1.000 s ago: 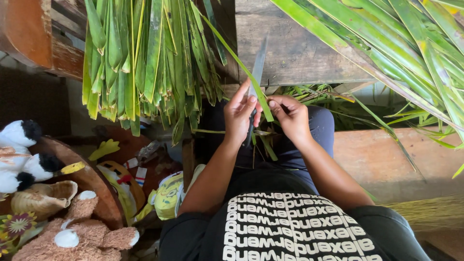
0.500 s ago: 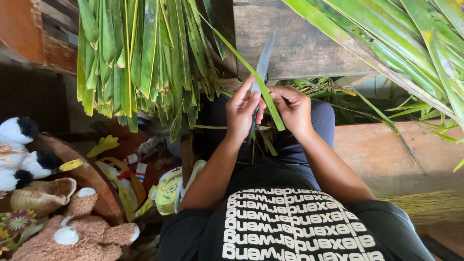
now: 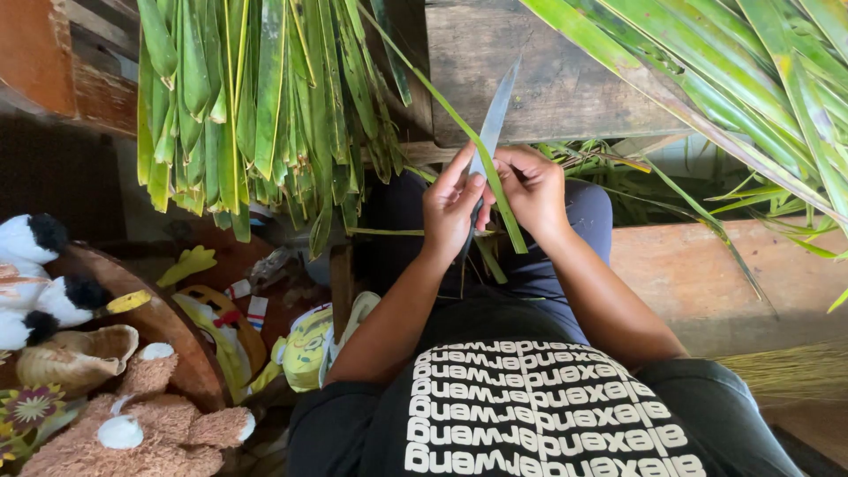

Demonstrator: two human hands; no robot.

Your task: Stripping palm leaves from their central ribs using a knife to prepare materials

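- Green fronds fan in from the upper right over the wooden bench, their tips trailing down within reach of the seated person.
- Cut leaves hang in a thick bundle at upper left, blunt ends down, just beside the working hands (handy for drawing one strip at a time, I would judge).
- Plush toys and a basket crowd the lower left, well apart from the work.
- One leaf slants from the bundle down to the lap, pulled taut so the blade can run along it.
- Left hand is closed around the knife, handle hidden in the palm, blade pointing up and away from the body, lying against the leaf.
- Right hand is pinched on the leaf just beside the blade, fingertips close to the left hand's; this steadies the strip where the edge meets it.
- Loose trimmings lie on the dark trousers below both hands.
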